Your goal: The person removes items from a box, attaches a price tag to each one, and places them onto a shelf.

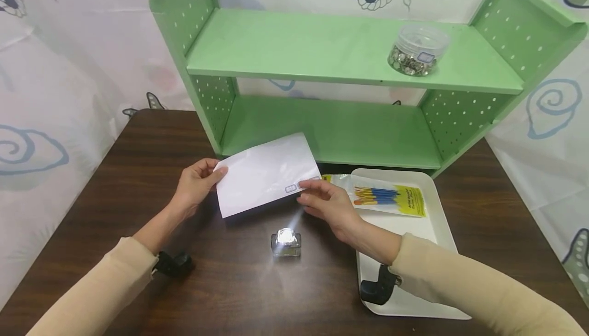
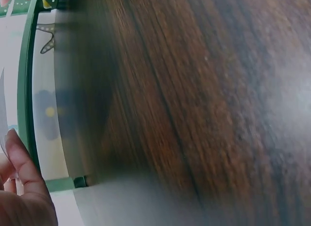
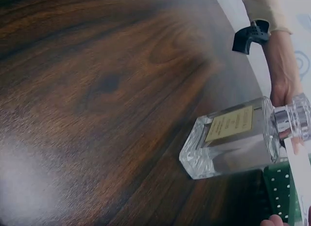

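Note:
A white sheet of paper (image 1: pixel 264 175) with small printed boxes near its lower right corner is held up above the table, tilted. My left hand (image 1: pixel 195 185) pinches its left edge, thumb on the upper face. At the lower right corner, my right hand (image 1: pixel 331 208) grips the sheet between fingers and thumb. Below the paper stands a clear glass perfume bottle (image 1: pixel 286 246), upright and touched by neither hand. The right wrist view shows a yellowish label on this bottle (image 3: pixel 233 138). Only the thumb and part of the left hand (image 2: pixel 26 187) appear in the left wrist view.
A green two-tier shelf (image 1: pixel 299 52) stands at the back, with a clear jar (image 1: pixel 416 52) of small metal pieces on its upper board. To the right, a white tray (image 1: pixel 437 223) carries a packet of paintbrushes (image 1: pixel 386 198). Dark wood table (image 1: pixel 221 290) lies underneath.

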Demonstrator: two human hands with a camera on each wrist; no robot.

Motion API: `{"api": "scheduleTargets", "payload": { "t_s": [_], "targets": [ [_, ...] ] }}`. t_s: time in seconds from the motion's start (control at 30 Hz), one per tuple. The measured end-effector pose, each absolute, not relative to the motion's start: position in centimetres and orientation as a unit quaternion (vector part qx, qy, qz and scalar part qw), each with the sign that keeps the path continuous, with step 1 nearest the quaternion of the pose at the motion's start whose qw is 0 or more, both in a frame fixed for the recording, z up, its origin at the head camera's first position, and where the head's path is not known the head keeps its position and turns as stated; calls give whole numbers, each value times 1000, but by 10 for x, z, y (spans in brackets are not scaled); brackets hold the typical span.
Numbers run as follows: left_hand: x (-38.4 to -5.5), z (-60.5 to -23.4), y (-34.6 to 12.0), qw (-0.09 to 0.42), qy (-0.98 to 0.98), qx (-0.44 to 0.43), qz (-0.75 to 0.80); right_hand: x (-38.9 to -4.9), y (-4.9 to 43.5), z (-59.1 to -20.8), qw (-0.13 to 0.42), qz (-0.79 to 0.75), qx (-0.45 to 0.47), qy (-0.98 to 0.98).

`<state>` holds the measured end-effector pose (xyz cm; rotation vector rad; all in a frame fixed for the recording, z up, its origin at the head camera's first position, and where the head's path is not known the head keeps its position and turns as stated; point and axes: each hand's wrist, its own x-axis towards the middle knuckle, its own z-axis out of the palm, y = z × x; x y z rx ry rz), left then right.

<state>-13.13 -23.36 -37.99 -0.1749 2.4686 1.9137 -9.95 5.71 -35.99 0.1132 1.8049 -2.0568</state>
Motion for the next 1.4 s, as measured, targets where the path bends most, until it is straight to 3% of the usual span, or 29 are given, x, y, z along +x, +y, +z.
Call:
{"api": "scheduleTargets", "payload": {
  "t_s": [0.37,1.4],
  "targets": [
    [-130,-377,-222,23,772,-48,633,-98,42,-363,143,-727,41,670],
    [-128,-377,-217,46,764,-52,642,-99,49,-365,140,-695,26,704]
  ]
}}
